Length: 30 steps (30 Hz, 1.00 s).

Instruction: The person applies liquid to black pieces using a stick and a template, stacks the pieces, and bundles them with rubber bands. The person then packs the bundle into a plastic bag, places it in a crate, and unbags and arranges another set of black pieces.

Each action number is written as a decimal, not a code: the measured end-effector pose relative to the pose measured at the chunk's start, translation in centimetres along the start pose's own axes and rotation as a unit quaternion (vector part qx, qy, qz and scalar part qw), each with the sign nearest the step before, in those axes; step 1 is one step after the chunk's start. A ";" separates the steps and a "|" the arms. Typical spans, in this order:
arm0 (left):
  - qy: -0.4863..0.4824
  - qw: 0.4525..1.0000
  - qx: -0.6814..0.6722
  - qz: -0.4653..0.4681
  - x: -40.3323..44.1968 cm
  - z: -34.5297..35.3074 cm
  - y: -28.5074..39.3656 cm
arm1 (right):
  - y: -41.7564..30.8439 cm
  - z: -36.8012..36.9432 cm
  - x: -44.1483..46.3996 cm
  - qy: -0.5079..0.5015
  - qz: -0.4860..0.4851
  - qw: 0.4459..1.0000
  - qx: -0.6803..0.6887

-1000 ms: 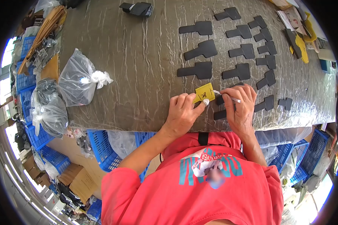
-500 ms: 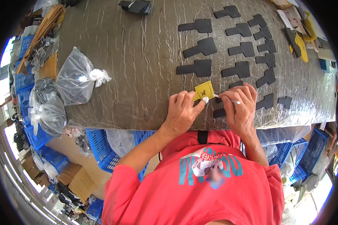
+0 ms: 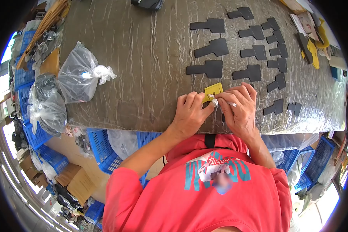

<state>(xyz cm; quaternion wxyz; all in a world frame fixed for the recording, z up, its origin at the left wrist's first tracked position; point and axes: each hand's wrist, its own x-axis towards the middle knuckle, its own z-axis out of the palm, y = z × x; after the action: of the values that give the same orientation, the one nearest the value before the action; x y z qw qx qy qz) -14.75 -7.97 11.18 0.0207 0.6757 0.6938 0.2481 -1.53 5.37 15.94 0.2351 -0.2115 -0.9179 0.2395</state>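
Observation:
My left hand [image 3: 190, 113] pinches the lower edge of a small yellow card-like piece [image 3: 213, 89] against the table, thumb and fingers closed on it. White wrapping covers the thumb tip. In my right hand [image 3: 239, 110] is a thin white pen [image 3: 232, 104], its tip over the yellow piece close to the left thumb. Dark handwriting on the piece is partly hidden by the pen and fingers. Beyond my hands lie several flat black T-shaped pieces in loose rows, among them a large one [image 3: 207, 69] and a smaller one [image 3: 247, 72].
The table [image 3: 154, 77] has a wrinkled clear plastic cover. A tied clear bag [image 3: 79, 75] rests at its left. A black bundle [image 3: 149, 3] lies at the far edge, papers and yellow scraps [image 3: 312, 54] at the right. Blue crates [image 3: 104, 152] stand below the front edge.
The pen in my right hand has moved left, from beside the yellow piece onto it, covering part of the writing. My left hand keeps its hold. The view has shifted slightly.

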 end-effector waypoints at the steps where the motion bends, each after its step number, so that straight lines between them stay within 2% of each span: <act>1: 0.002 1.000 0.004 0.001 0.0 0.0 0.0 | 0.0 0.0 0.0 0.001 -0.005 1.000 -0.001; 9: -0.006 1.000 0.010 0.004 0.0 0.0 -0.1 | -0.2 -1.4 1.5 -0.067 -0.002 0.998 -0.016; 12: 0.000 1.000 -0.009 0.000 0.0 0.0 -0.1 | 0.4 -1.0 2.1 -0.055 0.008 0.998 0.024; 17: 0.010 0.992 -0.118 -0.037 0.6 -1.2 -0.5 | 1.6 -2.3 2.2 0.040 0.136 0.984 0.111; 19: 0.042 0.990 -0.126 -0.043 2.0 -2.0 -0.9 | 2.1 -2.8 1.8 0.062 0.180 0.974 0.121; 21: 0.069 0.990 -0.118 -0.028 3.8 -2.5 -1.8 | 2.6 -2.5 2.1 0.072 0.140 0.986 0.060; 26: 0.024 0.996 -0.080 0.023 7.1 -1.1 -5.6 | 3.5 -0.4 2.1 0.043 0.096 0.993 -0.061; 30: -0.014 0.997 -0.069 0.036 7.3 -0.9 -6.4 | 3.8 0.9 2.0 0.025 0.115 0.992 -0.044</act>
<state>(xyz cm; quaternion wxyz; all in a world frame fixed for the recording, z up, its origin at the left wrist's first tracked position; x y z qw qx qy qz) -21.66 -1.11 11.80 0.0679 0.7003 0.6503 0.2865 -2.57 9.08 13.90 0.2200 -0.3313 -0.8909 0.2192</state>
